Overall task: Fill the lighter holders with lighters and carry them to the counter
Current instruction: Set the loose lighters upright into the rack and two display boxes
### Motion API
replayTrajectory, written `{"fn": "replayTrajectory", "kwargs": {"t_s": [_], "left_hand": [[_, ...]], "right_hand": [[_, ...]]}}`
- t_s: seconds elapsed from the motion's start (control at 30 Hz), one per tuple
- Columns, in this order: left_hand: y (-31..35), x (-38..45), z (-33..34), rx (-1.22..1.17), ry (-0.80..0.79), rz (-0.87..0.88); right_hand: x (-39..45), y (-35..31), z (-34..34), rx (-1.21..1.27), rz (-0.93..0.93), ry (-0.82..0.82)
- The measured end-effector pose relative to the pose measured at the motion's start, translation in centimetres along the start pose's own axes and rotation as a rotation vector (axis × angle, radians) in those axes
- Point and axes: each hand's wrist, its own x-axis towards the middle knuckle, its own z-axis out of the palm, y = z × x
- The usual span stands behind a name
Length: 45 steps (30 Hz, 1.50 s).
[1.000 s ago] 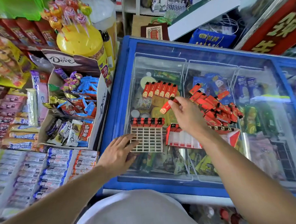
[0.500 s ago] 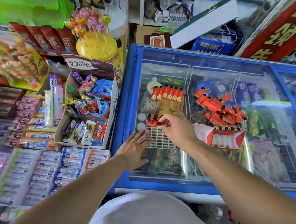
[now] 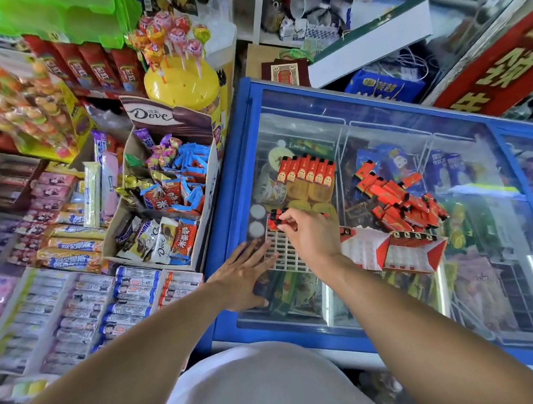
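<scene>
1. A red lighter (image 3: 275, 220) is pinched in the grip of the right hand (image 3: 311, 235), thumb and fingertips curled round it at the far left corner of the white grid holder (image 3: 283, 254).
2. The left hand (image 3: 243, 277) is laid flat with straight fingers, its fingertips touching the holder's near left edge; nothing is gripped by it.
3. The holder is lain on the glass lid of the blue freezer (image 3: 240, 159); its far row seems to be filled with lighters, though much of it is hidden by the right hand.
4. A row of upright lighters (image 3: 306, 171) is seen farther back on the glass.
5. A loose heap of lighters (image 3: 397, 199) is spread to the right, behind an opened red-and-white carton (image 3: 388, 251).
6. A Dove sweets box (image 3: 163, 190) is stood left of the freezer.
</scene>
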Motion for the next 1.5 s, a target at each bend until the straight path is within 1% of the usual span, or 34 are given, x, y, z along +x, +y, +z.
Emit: {"fn": "replayTrajectory", "kwargs": {"t_s": [0.17,0.3,0.37,0.43,0.5,0.6,0.7,0.73,0.8,0.9,0.97,1.03,1.13,1.2,1.33,1.47,1.5], "left_hand": [[0.0,-0.2,-0.1,-0.013,-0.002,0.003],[0.0,-0.2,0.0,-0.022,0.012,0.011],[-0.1,-0.2,0.1,-0.029,0.035,0.018],[0.0,-0.4,0.1,-0.08,0.092,0.029],[0.2,-0.7,0.2,-0.203,0.203,0.024],[0.8,-1.2,-0.4,-0.377,0.384,-0.043],[1.4,-1.1,-1.3,-0.395,0.444,-0.106],[1.5,-1.0,-1.5,-0.378,0.439,-0.109],[1.4,-0.5,-1.4,-0.301,0.399,-0.091],[1.0,0.0,-0.6,-0.108,0.259,-0.032],[0.6,0.1,-0.2,-0.045,0.175,-0.017],[0.4,0.2,0.0,-0.043,0.154,-0.017],[0.3,0.5,0.2,-0.04,0.127,-0.02],[0.1,0.7,0.3,0.004,0.091,-0.024],[0.0,0.9,0.1,0.026,0.033,-0.03],[0.1,0.8,0.0,0.038,0.024,-0.04],[0.2,0.8,0.0,0.039,0.013,-0.041]], "right_hand": [[0.0,-0.2,0.5,0.009,-0.013,-0.041],[-0.7,-0.4,0.7,0.011,-0.073,0.072],[-1.0,-0.2,0.6,0.009,-0.111,0.081],[-1.0,0.0,0.5,0.012,-0.127,0.045],[-1.0,0.2,0.3,0.04,-0.127,0.043],[-0.6,0.7,-0.5,0.143,-0.082,0.137],[1.0,2.2,-1.6,0.176,-0.026,0.183],[1.9,2.9,-1.9,0.172,0.001,0.161],[4.0,4.4,-2.4,0.178,0.066,0.067],[6.7,6.1,-2.1,0.182,0.173,-0.104],[8.2,6.9,-1.3,0.169,0.207,-0.188],[9.7,7.9,-0.3,0.243,0.27,-0.197],[12.7,10.1,1.2,0.387,0.488,-0.145],[14.5,11.5,2.0,0.399,0.607,-0.144],[16.9,13.4,3.1,0.292,0.682,-0.212],[17.3,13.2,2.4,0.27,0.731,-0.287],[17.0,13.0,1.9,0.273,0.724,-0.284]]}}
